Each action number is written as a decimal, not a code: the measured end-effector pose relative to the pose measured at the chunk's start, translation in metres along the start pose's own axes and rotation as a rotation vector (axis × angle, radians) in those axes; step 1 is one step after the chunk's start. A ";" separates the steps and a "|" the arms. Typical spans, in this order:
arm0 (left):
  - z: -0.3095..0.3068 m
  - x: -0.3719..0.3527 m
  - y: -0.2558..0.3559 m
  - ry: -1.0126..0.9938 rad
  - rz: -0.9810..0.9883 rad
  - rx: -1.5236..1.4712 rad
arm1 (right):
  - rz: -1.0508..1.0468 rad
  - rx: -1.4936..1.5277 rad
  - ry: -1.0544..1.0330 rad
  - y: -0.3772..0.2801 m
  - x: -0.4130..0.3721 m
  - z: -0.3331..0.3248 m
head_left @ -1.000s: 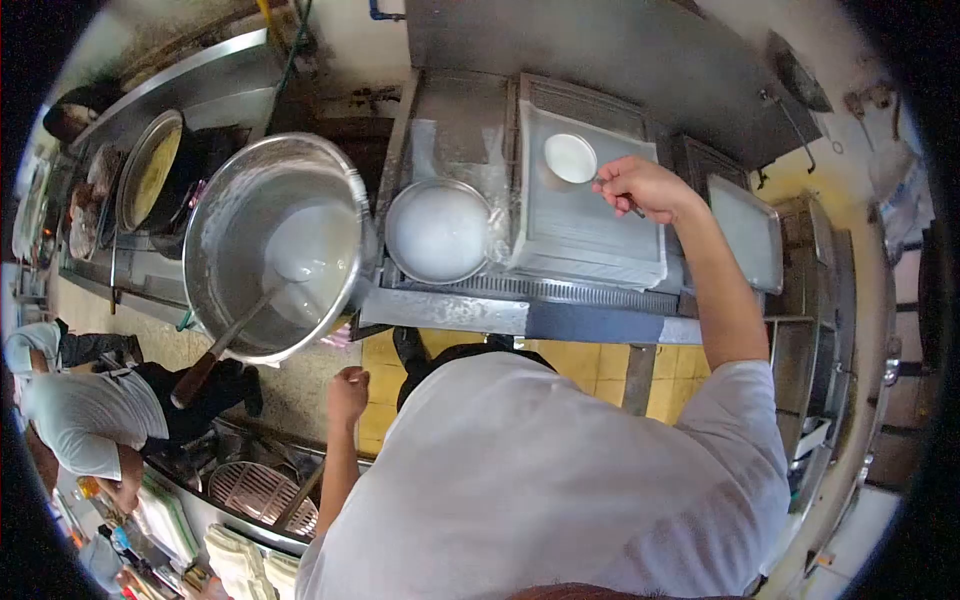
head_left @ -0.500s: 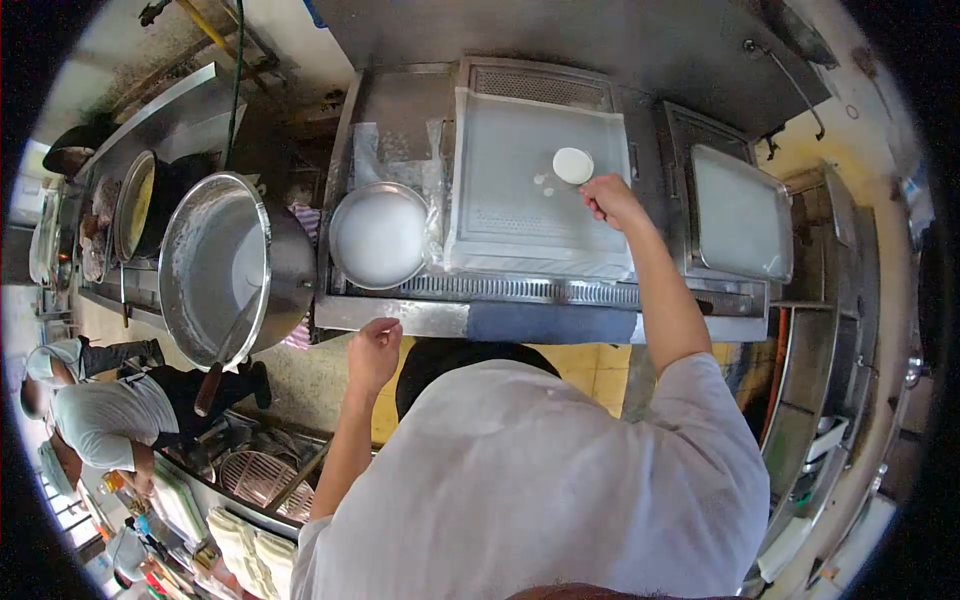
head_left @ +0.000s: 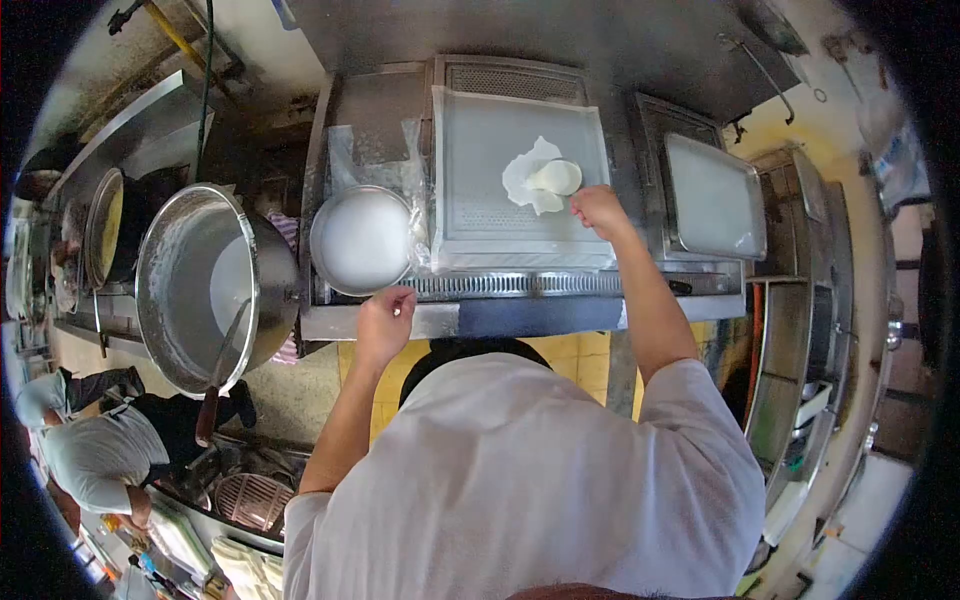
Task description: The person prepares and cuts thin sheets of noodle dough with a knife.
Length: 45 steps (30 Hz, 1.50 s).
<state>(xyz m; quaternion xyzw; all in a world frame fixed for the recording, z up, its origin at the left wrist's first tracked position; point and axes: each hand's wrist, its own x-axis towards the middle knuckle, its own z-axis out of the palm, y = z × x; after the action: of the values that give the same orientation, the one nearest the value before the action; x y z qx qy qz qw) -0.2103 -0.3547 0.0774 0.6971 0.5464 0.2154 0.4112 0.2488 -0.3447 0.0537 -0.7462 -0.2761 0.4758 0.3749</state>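
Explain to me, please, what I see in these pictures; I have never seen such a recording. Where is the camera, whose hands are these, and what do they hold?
There is no machine here: a person in a white shirt works bare-handed. One head-worn camera looks forward and down. The right hand holds a small round scoop over a pale sheet on the counter; an uneven patch of white liquid lies on the sheet. The left hand is curled near the counter's front edge; whether it holds anything is unclear. To the left of the sheet stands a round pan of white liquid, then a large metal pot with a long-handled tool in it. To the right lies a rectangular tray.
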 end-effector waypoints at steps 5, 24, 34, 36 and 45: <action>-0.006 0.009 -0.018 -0.018 0.017 -0.065 | 0.069 -0.024 0.130 0.001 -0.014 0.007; 0.003 0.043 -0.010 -0.029 0.029 -0.068 | -0.411 -0.940 0.481 -0.017 0.047 -0.002; 0.111 0.102 0.080 -0.178 0.405 0.347 | -0.704 -0.720 0.562 -0.051 0.031 -0.003; 0.138 0.116 0.087 -0.353 0.308 0.701 | -0.782 -0.684 0.586 -0.043 0.020 -0.009; 0.191 0.220 0.096 -0.209 0.158 0.884 | -0.597 -0.323 0.399 0.004 -0.067 -0.019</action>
<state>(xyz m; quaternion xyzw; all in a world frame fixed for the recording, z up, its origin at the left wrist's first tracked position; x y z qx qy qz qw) 0.0568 -0.2189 0.0134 0.8631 0.4866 -0.0789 0.1094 0.2402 -0.4045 0.0891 -0.7604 -0.4740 0.1419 0.4206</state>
